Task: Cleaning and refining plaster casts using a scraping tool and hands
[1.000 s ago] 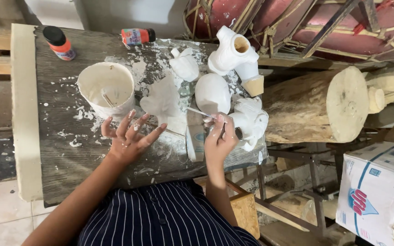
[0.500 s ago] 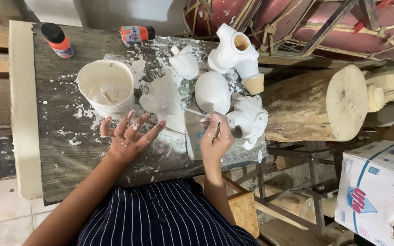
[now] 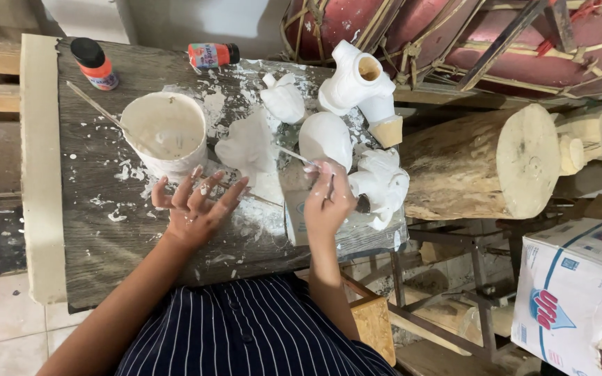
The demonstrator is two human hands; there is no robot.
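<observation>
My left hand (image 3: 196, 209) hovers with fingers spread over the paint-spattered wooden board (image 3: 99, 237), just below a white plastic cup (image 3: 165, 132) that has a stick leaning in it. My right hand (image 3: 327, 202) is closed on a thin brush (image 3: 294, 156) whose tip points up-left, near a white rounded plaster figure (image 3: 325, 138). More white plaster pieces lie around: a flat one (image 3: 249, 146) between my hands, a small one (image 3: 283, 99) behind it, a tall hollow one (image 3: 358, 82), and a lumpy one (image 3: 382, 184) right of my right hand.
Two small orange paint bottles stand at the board's far edge, one upright (image 3: 94, 63), one lying down (image 3: 212, 54). A log section (image 3: 485, 163) lies to the right, with a cardboard box (image 3: 569, 292) below it. Red metal framework fills the top right.
My right hand with the brush has drawn slightly left and closer to the rounded figure. My left hand stays spread in about the same place.
</observation>
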